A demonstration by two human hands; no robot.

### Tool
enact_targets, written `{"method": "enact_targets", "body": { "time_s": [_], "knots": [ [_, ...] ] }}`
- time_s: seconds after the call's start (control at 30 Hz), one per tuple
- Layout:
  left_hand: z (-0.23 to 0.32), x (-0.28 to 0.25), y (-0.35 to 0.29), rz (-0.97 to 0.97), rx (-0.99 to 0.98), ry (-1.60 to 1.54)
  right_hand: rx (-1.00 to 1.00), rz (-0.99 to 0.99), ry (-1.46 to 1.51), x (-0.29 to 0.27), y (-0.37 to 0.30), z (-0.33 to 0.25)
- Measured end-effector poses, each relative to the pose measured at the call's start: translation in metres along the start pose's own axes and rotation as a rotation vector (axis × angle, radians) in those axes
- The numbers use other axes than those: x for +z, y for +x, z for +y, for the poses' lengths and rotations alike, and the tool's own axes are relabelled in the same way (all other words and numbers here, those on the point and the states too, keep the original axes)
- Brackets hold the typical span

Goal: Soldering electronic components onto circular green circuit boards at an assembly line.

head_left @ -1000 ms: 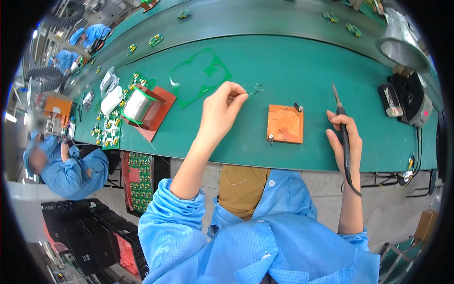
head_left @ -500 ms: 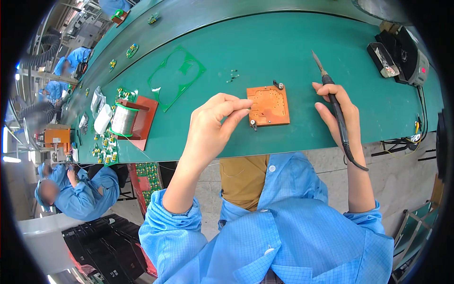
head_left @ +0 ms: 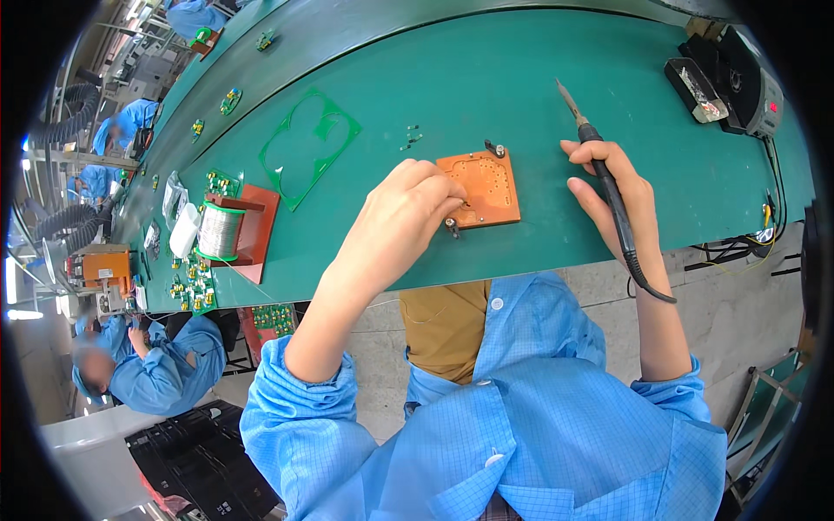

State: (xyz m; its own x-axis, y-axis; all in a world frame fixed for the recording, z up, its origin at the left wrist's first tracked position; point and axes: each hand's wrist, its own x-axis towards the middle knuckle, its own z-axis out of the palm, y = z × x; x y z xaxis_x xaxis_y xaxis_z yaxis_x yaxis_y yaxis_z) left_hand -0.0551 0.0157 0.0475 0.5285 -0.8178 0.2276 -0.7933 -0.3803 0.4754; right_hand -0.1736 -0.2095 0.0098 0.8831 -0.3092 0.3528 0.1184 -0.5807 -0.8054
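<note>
My left hand (head_left: 407, 208) reaches over the left edge of an orange-brown fixture block (head_left: 499, 189), its thumb and fingertips pinched together above the recess. What they hold, if anything, is too small to make out. The block has shaped pockets and dark clamp posts at two corners. To the right, my right hand (head_left: 630, 187) holds a soldering iron (head_left: 610, 178) with a black handle, its tip pointing up and left, away from the block. Several tiny dark parts (head_left: 413, 137) lie on the green bench mat just beyond the block.
A solder wire spool (head_left: 221, 232) sits on a red-brown stand at left, beside small green circuit boards (head_left: 193, 288). An empty green board frame (head_left: 287, 178) lies behind it. At far right are a soldering station (head_left: 766, 102) and black tray (head_left: 695, 90). Co-workers sit at left.
My left hand has moved down onto the fixture block's left part, its fingertips now at the recess. The soldering iron has barely shifted. The whole view has turned slightly.
</note>
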Motion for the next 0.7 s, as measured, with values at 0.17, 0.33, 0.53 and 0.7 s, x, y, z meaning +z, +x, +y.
{"method": "enact_targets", "body": {
  "time_s": [0.17,0.33,0.53,0.7],
  "knots": [
    [0.002,-0.002,0.002,-0.049,0.130,0.091,0.017,-0.001,0.011,0.000,0.000,0.000],
    [0.003,-0.005,0.008,-0.096,0.291,0.267,0.013,0.000,-0.002,0.000,0.001,-0.001],
    [0.007,-0.008,0.013,-0.142,0.425,0.444,0.035,-0.018,0.016,0.000,0.001,-0.001],
    [0.005,-0.008,0.011,-0.148,0.403,0.371,0.062,-0.014,0.041,-0.003,-0.001,-0.005]
  ]
}}
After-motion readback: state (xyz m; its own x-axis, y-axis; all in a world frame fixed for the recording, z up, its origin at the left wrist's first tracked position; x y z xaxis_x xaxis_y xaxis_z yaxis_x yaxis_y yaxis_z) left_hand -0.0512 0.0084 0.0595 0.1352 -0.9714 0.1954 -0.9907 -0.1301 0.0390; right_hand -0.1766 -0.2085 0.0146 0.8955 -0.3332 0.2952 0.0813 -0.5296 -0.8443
